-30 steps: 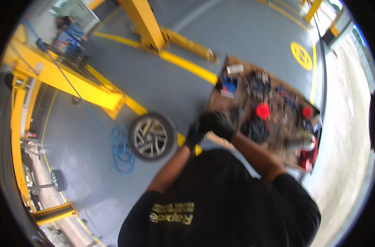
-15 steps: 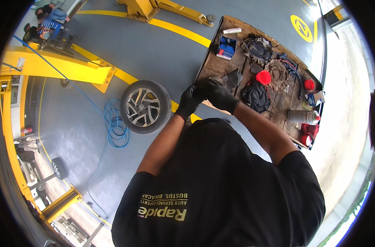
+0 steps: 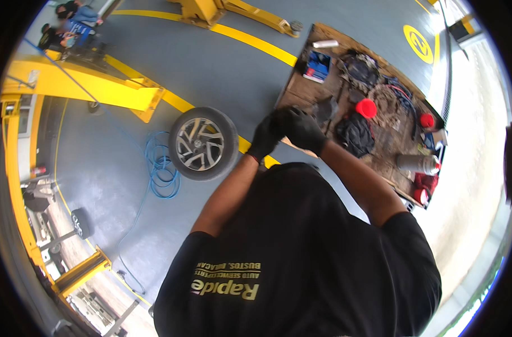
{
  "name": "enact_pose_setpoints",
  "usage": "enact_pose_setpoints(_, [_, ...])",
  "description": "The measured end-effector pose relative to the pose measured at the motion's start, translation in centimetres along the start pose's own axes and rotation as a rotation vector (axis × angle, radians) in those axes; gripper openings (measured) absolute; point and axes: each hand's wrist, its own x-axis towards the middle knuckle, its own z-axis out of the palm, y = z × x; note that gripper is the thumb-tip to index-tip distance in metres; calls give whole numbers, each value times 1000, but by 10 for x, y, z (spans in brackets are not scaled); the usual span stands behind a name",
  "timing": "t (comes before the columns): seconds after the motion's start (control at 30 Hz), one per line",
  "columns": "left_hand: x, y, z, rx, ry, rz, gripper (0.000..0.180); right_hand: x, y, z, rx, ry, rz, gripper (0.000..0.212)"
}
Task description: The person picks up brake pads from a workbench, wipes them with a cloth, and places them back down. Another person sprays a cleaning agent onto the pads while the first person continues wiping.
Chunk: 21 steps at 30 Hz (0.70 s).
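Our gloved left hand (image 3: 267, 135) and right hand (image 3: 304, 132) meet at the near-left corner of the wooden table (image 3: 301, 90); we cannot tell whether they grip anything. Grey floor (image 3: 251, 92) separates table and wheel (image 3: 204, 144). As half a second ago, our hands stay together.

Two gloved hands, left hand (image 3: 265, 137) and right hand (image 3: 305, 133), at one wooden tabletop (image 3: 301, 90)! Three round red pieces: one mid-surface (image 3: 366, 108), two (image 3: 426, 120) (image 3: 420, 196) toward the right edge. One grey can (image 3: 414, 163) there; one blue box (image 3: 318, 66), one white tube (image 3: 325, 44) by the far-left corner!
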Motion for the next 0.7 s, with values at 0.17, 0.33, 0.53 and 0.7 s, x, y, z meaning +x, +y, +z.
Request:
enact_pose_setpoints(0.17, [-5, 0, -31, 1413, 120, 352, 49, 27, -13, -15, 69, -81, 142, 26])
enact_pose_setpoints(0.33, [-23, 31, 34, 1127, 101, 73, 58, 16, -28, -25, 11, -87, 170, 35])
enact_pose_setpoints(0.53, [-30, 34, 29, 1083, 92, 238, 65, 9, -23, 6, -222, -33, -180, 36])
enact_pose_setpoints(0.7, [-20, 27, 15, 1287, 154, 69, 67, 5, -3, 11, -162, 6, -76, 30])
